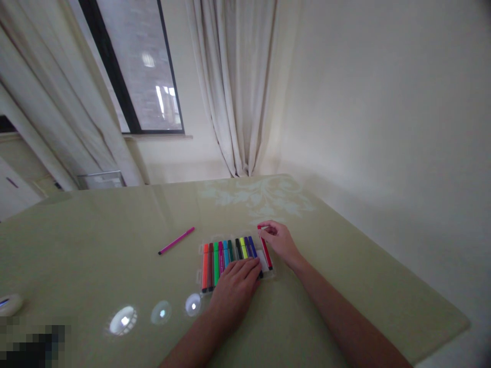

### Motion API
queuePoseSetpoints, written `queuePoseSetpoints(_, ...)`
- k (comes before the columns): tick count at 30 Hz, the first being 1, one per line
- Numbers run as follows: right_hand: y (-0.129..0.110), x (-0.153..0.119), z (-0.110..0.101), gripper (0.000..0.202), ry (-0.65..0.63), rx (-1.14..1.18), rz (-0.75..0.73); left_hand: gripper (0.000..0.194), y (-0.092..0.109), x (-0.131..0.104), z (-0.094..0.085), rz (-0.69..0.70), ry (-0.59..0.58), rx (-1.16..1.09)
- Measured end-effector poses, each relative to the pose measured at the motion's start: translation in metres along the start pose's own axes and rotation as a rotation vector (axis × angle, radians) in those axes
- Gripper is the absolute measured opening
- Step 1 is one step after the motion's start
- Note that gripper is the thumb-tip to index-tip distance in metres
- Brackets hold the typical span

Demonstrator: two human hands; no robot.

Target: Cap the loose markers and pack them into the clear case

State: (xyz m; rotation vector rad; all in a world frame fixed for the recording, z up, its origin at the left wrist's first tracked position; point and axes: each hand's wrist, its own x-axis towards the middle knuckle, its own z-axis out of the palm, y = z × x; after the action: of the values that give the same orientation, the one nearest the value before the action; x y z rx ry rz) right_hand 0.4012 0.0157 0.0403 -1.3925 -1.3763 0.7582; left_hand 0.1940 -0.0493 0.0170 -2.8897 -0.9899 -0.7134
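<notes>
A clear plastic marker case (272, 274) lies on the table with a row of coloured markers in it, among them an orange marker (205, 260), a green marker (216, 258) and a yellow marker (243, 248). My left hand (238, 281) rests flat over the lower part of the row, fingers stretched out, hiding some of the markers. At the case's right end, my right hand (278, 239) pinches the capped top of a red marker (266, 255). A bare strip of the case shows between the red marker and the blue marker (252, 247).
A pink marker (176, 241) lies loose on the table (115, 240), left of the case. At the far left edge sits a white rounded object (10, 305). A wall (402, 128) runs along the right; curtains (238, 92) and a window (141, 66) stand behind.
</notes>
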Motion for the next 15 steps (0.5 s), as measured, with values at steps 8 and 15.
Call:
queuePoseSetpoints(8,-0.004,-0.008,0.004,0.017,-0.129,-0.286,-0.064,0.042,0.001,0.0,-0.005,0.002,-0.043,-0.002)
queuePoseSetpoints(15,-0.01,-0.009,-0.002,0.013,-0.133,-0.479,-0.188,0.052,-0.002,-0.003,-0.004,0.036,-0.082,0.002)
